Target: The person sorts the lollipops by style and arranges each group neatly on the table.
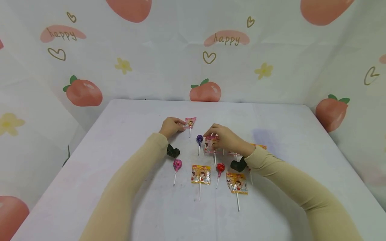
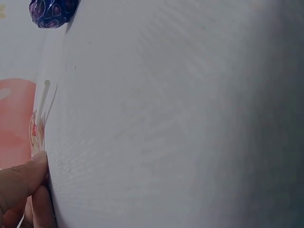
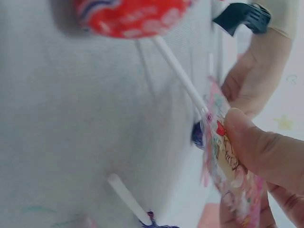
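At the far middle of the table, my left hand (image 1: 172, 126) pinches the edge of a small pink-wrapped lollipop (image 1: 190, 123), its stick pointing toward me. The left wrist view shows the thumb (image 2: 34, 173) against that wrapper (image 2: 37, 133). My right hand (image 1: 225, 138) holds another lollipop in a flat pink wrapper (image 1: 208, 144) between thumb and fingers, stick down. The right wrist view has the thumb (image 3: 256, 147) lying on the printed wrapper (image 3: 221, 142). Between the hands lies a purple-blue ball lollipop (image 1: 199, 139).
Nearer me lie a pink ball lollipop (image 1: 177, 164), a red one (image 1: 220, 167) and two yellow-wrapped ones (image 1: 201, 174) (image 1: 237, 182). More wrapped lollipops are partly hidden beneath the right forearm. Dark straps (image 1: 173, 151) sit at both wrists. A printed cloth (image 1: 169, 67) hangs behind the table.
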Demonstrator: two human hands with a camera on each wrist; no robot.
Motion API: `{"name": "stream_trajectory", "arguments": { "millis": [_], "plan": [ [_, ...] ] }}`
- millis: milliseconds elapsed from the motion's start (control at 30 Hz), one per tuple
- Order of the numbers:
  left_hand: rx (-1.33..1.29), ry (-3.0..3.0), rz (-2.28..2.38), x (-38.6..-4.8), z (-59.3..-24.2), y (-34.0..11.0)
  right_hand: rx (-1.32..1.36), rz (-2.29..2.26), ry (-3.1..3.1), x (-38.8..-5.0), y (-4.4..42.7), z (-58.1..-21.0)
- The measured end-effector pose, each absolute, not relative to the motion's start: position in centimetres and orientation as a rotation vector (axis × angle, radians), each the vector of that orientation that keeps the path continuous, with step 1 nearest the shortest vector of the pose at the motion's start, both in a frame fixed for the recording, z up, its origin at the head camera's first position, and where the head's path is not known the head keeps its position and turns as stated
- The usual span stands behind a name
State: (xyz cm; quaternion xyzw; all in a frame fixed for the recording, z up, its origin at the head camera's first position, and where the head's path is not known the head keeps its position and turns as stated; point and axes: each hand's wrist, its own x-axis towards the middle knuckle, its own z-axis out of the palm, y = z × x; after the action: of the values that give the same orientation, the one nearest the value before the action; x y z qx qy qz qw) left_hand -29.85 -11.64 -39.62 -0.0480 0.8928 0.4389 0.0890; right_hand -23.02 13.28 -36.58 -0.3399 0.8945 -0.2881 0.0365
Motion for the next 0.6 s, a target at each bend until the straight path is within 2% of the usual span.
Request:
{"name": "stream_trajectory", "arguments": {
  "millis": [600],
  "plan": [
    [-0.128,2.668,1.299,-29.8,-39.5,-11.6,-0.658,-1.424,2.658,-23.8,15.4,-34.8]
  ]
}}
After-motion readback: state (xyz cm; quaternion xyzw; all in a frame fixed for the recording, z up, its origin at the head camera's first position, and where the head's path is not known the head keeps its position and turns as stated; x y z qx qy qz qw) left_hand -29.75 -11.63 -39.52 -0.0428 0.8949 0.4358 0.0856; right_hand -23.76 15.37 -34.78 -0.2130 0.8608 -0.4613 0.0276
